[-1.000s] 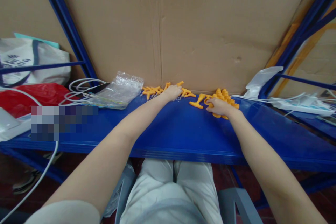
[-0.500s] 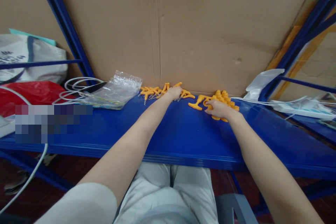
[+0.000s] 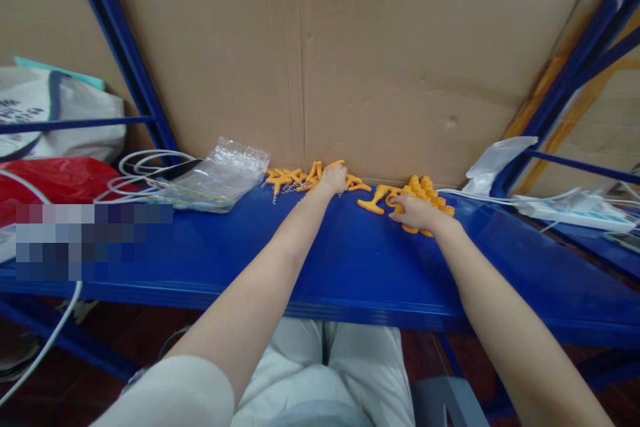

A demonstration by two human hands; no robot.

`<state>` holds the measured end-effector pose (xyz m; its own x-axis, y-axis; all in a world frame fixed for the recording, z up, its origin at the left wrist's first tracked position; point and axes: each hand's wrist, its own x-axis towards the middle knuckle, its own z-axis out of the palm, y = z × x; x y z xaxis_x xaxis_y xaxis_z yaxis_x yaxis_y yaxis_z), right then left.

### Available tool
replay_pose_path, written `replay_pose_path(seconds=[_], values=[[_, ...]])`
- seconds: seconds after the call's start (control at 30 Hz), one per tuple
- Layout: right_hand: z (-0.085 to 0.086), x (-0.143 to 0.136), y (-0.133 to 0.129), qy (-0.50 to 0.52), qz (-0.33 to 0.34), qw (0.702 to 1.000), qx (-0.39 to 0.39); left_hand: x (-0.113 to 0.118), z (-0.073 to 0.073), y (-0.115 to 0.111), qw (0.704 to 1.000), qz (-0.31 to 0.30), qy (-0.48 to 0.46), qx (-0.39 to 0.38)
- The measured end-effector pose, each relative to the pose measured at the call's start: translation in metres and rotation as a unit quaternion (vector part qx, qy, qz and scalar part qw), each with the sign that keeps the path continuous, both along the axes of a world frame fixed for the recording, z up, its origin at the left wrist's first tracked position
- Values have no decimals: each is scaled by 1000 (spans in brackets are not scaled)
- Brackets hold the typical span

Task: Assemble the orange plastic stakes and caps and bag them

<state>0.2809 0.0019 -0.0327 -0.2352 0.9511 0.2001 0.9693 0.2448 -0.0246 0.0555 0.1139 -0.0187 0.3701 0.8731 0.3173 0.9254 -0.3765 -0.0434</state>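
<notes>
My left hand [image 3: 334, 179] reaches into a pile of orange corkscrews [image 3: 284, 177] with metal spirals, against the cardboard. Its fingers are closed on one orange-handled corkscrew [image 3: 336, 163], whose lower part my hand hides. Farther right, my right hand [image 3: 414, 212] lies over a cluster of orange plastic parts [image 3: 421, 187] with rounded ends. Its fingers curl around a ring-like orange part at the cluster's left side, partly covered by the hand. An orange T-shaped piece [image 3: 373, 205] lies just left of those fingers.
A blue shelf top [image 3: 350, 267] is under both hands, with a tall cardboard sheet [image 3: 375, 67] behind. Clear plastic bags [image 3: 213, 177], white cables [image 3: 133, 170] and a red bag [image 3: 65, 177] lie left. White packaging [image 3: 500, 160] and a cable stand right, beside blue frame posts [image 3: 555, 100].
The view has shifted slightly. My left hand has moved a little within the corkscrew pile, its fingers now closer together. My right hand stays at the orange parts.
</notes>
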Motion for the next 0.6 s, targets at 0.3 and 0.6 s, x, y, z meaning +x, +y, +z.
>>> replay_pose_path(seconds=[0.3, 0.6], values=[[-8, 10, 9, 14, 36, 999, 17, 0, 4, -1, 1000, -20, -1, -10], [2, -1, -2, -1, 3, 1000, -6, 10, 5, -2, 994, -21, -5, -104]])
